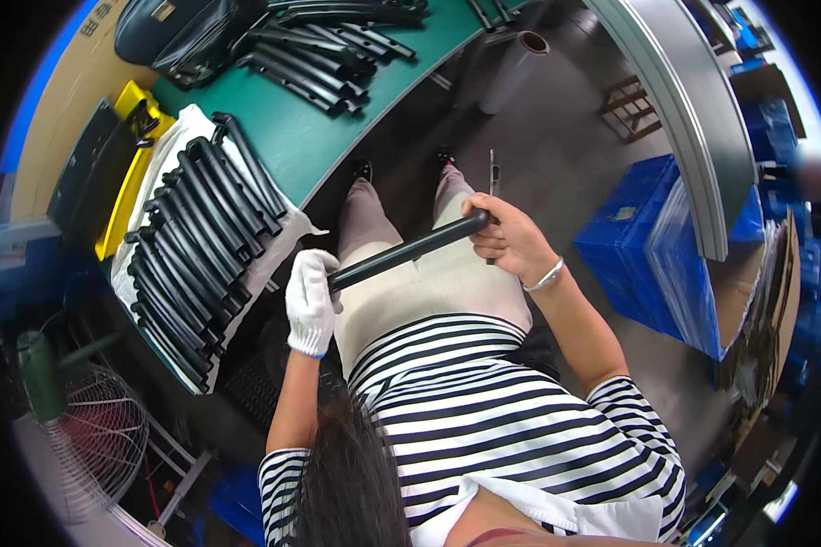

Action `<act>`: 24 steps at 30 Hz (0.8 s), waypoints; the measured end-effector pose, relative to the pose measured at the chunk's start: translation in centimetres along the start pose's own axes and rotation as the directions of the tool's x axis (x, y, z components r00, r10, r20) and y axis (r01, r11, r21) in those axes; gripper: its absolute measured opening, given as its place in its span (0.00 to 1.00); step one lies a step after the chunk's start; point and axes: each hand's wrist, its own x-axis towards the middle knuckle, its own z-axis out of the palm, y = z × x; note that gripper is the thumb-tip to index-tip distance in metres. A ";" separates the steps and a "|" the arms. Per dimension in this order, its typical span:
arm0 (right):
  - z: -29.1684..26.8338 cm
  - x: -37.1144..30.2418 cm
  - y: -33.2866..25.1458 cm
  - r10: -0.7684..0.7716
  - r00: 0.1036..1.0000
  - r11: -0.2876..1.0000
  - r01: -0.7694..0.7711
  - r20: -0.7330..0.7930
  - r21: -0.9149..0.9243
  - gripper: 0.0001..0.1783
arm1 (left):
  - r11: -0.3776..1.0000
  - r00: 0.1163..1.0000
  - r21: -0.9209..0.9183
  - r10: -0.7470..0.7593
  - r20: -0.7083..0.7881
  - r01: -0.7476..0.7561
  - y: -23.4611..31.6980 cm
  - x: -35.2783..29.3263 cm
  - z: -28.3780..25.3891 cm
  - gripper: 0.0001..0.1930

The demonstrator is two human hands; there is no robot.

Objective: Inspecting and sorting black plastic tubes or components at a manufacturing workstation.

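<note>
- Far to the left I see a standing fan (96,428) with a round wire cage.
- Next, a yellow holder (123,205) stands at the table's edge; I cannot make out its contents.
- Beside it, a white sheet (189,128) carries a row of black tubes (192,246), laid side by side and all slanting roughly the same way.
- A black bag (187,41) sits farther back; what is inside is hidden from me.
- To its right, a loose heap of tubes (324,64) lies on the green table (337,150).
- The left hand (309,301), in a white glove, is wrapped around the near end of 1 black tube (406,258).
- That tube is up in front of the person, above the thighs. Its long axis runs slantwise, the left end closer to the body, the right end pointing outward and rightward.
- The right hand (511,237), bare, with a bracelet (545,275), grips the far end. The 2 hands are apart, joined only by the tube.
- A slim metal tool (493,169) shows at the right fingers; I cannot tell whether it is gripped.
- Rightmost, a blue box (625,228) stands near brown cardboard (780,283); clear film covers part of it, and I cannot tell what it holds.
</note>
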 end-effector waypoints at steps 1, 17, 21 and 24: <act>0.0 0.0 0.0 0.010 1.000 1.000 -0.011 0.029 0.023 0.14 | 0.987 0.996 0.153 0.045 0.076 -0.056 0.2 0.0 -0.4 0.21; 2.5 0.9 -0.1 -0.007 0.992 0.999 0.001 0.124 0.047 0.21 | 0.858 0.919 0.420 -0.376 0.121 0.296 5.7 0.1 -2.4 0.23; 1.4 1.0 0.2 0.007 0.995 1.000 -0.008 0.099 0.012 0.16 | 0.558 0.849 0.784 0.245 -0.468 0.271 6.0 2.5 -10.5 0.22; 0.9 1.2 0.5 -0.003 0.997 0.999 0.000 0.079 0.035 0.12 | 0.376 0.767 0.747 0.130 -0.628 0.548 5.4 4.1 -15.2 0.27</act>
